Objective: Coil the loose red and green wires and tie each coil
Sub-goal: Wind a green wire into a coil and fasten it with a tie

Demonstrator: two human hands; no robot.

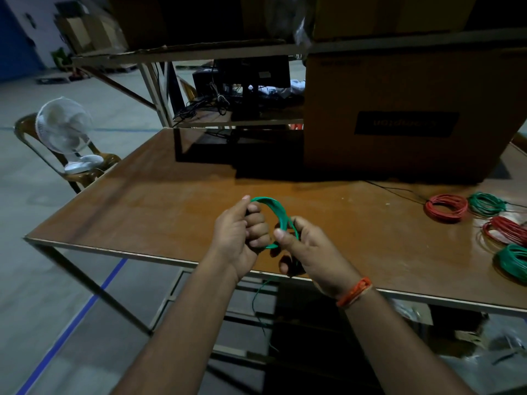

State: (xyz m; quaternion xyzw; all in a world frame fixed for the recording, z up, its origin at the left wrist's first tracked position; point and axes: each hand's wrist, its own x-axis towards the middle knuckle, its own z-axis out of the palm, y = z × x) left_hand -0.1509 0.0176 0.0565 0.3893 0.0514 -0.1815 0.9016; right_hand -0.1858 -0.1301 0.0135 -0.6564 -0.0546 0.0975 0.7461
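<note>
While both hands work above the near edge of the bench [159, 201], the left hand [242, 232] has its fingers curled round one side of a green wire coil [275, 212] and the right hand [308, 252] pinches the other side. A loose green tail [258, 306] hangs below the edge, possibly from this coil. Farther right on the bench lie finished coils: a red coil [446, 208], a green one [486, 204], another red [504, 230], another green [513, 260]. Behind them stands a cardboard box [399, 109].

Brown table [176, 201] — cardboard box [399, 115] at back, red coils [446, 208], green coils [486, 204] at right.
</note>
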